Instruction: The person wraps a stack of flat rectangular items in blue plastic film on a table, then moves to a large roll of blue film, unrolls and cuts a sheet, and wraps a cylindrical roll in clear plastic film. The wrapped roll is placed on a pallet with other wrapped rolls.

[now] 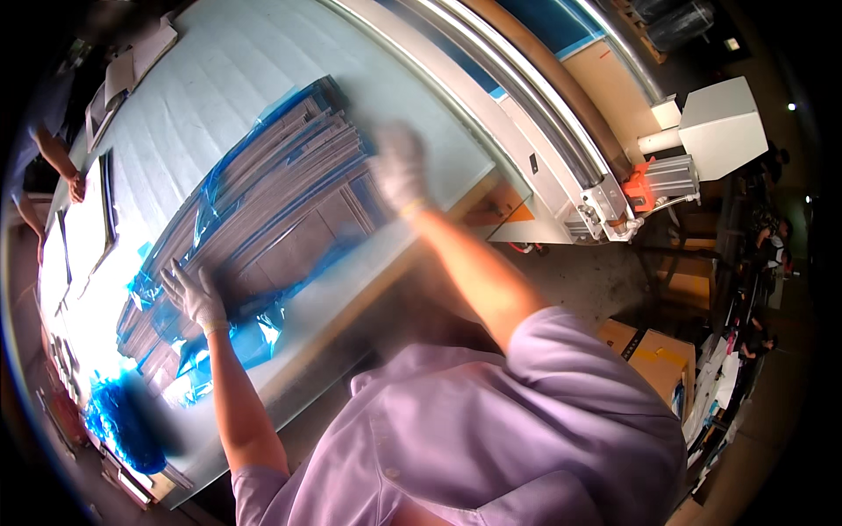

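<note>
A long fanned stack of thin grey-brown sheets or panels (289, 230) lies on the pale table in front of me, with strips of blue plastic film (208, 206) between and over them. My left hand (195, 296), in a white glove, rests on the near left part of the stack with fingers spread and nothing gripped. At the stack's right end is my right hand (400, 168), also gloved. It is smeared by motion, so its fingers and any contact with the sheets are unclear.
A bundle of blue film (127, 421) sits at the table's left corner. Across the table, another person's hand (77, 188) is beside a dark-edged panel (107, 206). A roller machine (561, 114) borders the right side. Cardboard boxes (658, 355) stand on the floor at right.
</note>
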`<state>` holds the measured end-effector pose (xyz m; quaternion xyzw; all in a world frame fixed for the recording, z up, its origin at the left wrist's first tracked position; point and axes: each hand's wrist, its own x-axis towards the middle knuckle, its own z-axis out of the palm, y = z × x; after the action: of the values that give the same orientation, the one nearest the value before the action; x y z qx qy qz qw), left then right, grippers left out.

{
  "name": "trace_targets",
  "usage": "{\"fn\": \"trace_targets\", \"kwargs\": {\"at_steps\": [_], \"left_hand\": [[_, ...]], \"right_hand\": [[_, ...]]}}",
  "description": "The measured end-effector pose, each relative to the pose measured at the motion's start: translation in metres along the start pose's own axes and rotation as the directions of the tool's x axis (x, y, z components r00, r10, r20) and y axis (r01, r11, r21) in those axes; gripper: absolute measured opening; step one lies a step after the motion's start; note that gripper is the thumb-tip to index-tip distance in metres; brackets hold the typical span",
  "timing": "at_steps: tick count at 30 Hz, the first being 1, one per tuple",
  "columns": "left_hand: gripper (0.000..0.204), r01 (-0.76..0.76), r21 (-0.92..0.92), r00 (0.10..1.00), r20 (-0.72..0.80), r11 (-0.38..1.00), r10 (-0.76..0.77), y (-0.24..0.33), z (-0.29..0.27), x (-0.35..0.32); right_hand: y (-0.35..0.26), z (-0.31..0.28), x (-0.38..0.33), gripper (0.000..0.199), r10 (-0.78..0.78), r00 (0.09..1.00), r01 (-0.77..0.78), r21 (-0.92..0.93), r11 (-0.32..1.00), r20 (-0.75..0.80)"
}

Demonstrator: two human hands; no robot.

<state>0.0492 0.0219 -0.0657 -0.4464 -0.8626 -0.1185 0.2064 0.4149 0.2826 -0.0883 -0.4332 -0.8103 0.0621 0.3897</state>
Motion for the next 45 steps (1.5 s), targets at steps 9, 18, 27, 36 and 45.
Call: {"fn": "trace_targets", "kwargs": {"at_steps": [9,18,27,36,45], "left_hand": [[0.078,-0.092,-0.207,0.942,0.300,0.974,0.153,0.143,-0.056,-0.086],[0.065,-0.122,-0.179,0.944,0.282,0.976,0.170,0.142,-0.075,-0.085],[0.063,-0.066,0.044,0.868,0.495,0.997,0.036,0.174,-0.081,-0.043],[0.067,-0.060,0.037,0.866,0.500,0.997,0.034,0.183,-0.083,-0.047],[0.078,-0.030,-0.114,0.883,0.462,0.993,0.080,0.168,-0.094,-0.088]], "right_hand": [[0.165,-0.136,-0.067,0.053,0.624,0.772,-0.469,-0.768,0.436,-0.117],[0.182,-0.141,-0.076,0.020,0.300,0.953,-0.206,-0.610,0.765,0.054],[0.086,-0.118,-0.059,0.012,0.123,0.992,-0.122,-0.079,0.989,0.015],[-0.041,-0.028,-0.054,0.013,0.115,0.973,-0.195,0.445,0.874,0.200],[-0.030,-0.039,-0.062,0.012,0.213,0.916,-0.352,0.427,0.833,0.340]]}}
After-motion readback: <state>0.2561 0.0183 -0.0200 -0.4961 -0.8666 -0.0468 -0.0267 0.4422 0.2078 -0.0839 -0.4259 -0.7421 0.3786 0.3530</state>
